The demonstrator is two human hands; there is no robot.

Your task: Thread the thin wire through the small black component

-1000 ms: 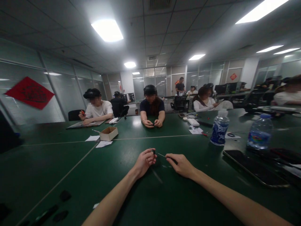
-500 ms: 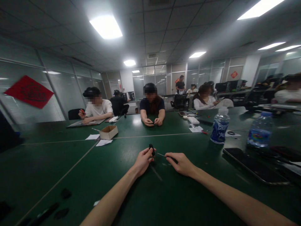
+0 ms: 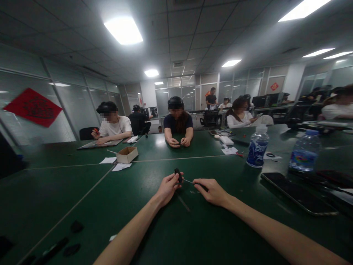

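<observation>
Above the green table (image 3: 154,228), my left hand (image 3: 167,189) is closed round a small black part (image 3: 178,176), held upright between thumb and fingers. What kind of part it is, I cannot make out. My right hand (image 3: 211,191) pinches the dark handle of a thin screwdriver (image 3: 189,181). Its slim metal shaft points left, and the tip reaches the right side of the black part. Whether the tip sits inside a screw or hole is too small to tell.
Right of my hands lie a phone (image 3: 298,193) and two water bottles (image 3: 257,147). A small open cardboard box (image 3: 127,155) stands ahead left, beside white papers (image 3: 121,167). Several black pieces (image 3: 72,249) lie at the near left. A person (image 3: 178,121) sits across the table.
Both hands keep almost the same place and grip. The black part in my left hand has tilted very slightly; the screwdriver still points at it.
</observation>
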